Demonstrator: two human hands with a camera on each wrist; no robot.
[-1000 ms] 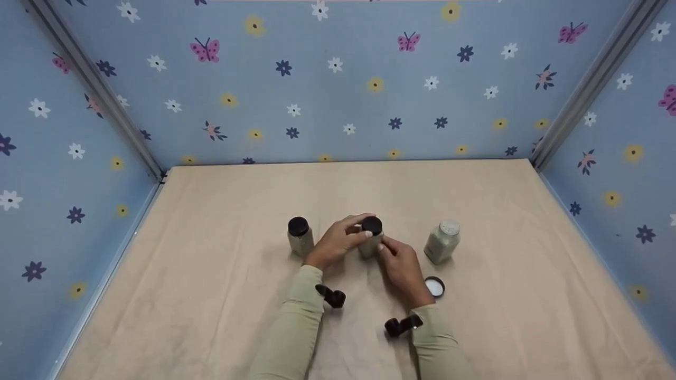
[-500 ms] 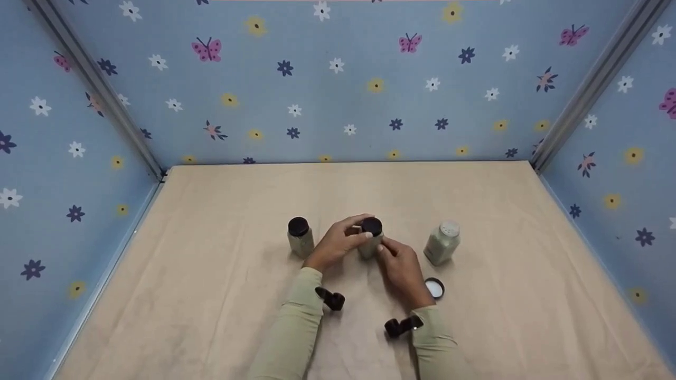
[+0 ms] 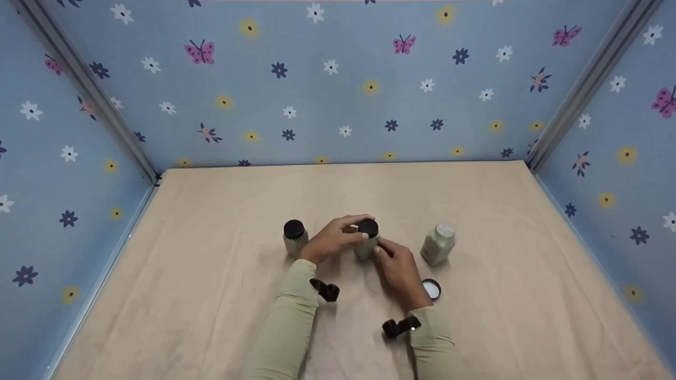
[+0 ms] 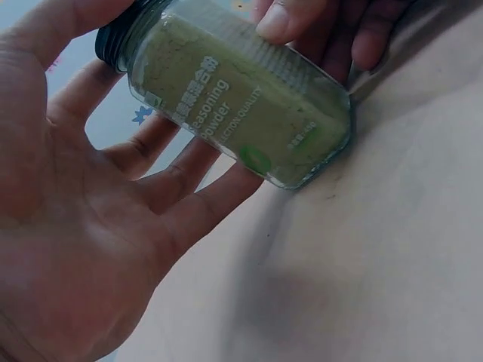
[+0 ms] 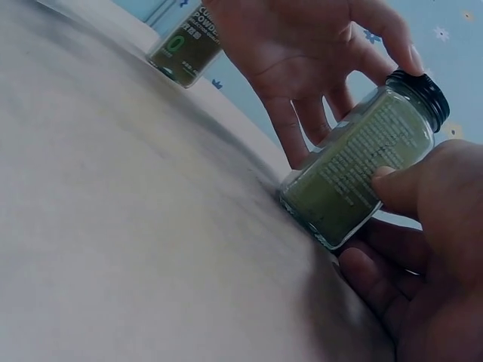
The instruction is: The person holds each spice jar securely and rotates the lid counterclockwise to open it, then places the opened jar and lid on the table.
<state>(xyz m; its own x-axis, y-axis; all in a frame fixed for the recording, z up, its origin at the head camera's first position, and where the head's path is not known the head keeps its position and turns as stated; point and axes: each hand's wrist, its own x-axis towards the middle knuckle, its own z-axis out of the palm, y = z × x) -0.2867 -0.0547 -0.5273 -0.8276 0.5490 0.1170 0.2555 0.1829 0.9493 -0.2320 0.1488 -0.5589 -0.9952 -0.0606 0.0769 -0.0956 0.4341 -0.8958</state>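
A glass seasoning powder jar (image 3: 366,249) with green-brown powder stands in the middle of the cloth. On its black lid (image 3: 368,228), my left hand (image 3: 334,240) grips with thumb and forefinger from either side. The other left fingers (image 4: 192,170) stretch along the jar's side in the left wrist view. From the right, my right hand (image 3: 400,266) holds the jar's glass body, its thumb (image 5: 407,185) pressed on the printed back label. Left of my left hand stands a similar black-lidded jar (image 3: 294,244), its lower part partly covered by that hand.
An uncapped jar (image 3: 438,248) with a pale perforated top stands to the right. Near my right wrist, a loose black lid (image 3: 432,290) lies with its white inside up. Beige cloth (image 3: 211,295) covers the table, and flowered blue panels (image 3: 343,79) enclose its back and sides.
My left wrist has shifted slightly forward and to the left, now covering more of the left jar. Both hands keep their hold on the middle jar. The head view has drifted slightly.
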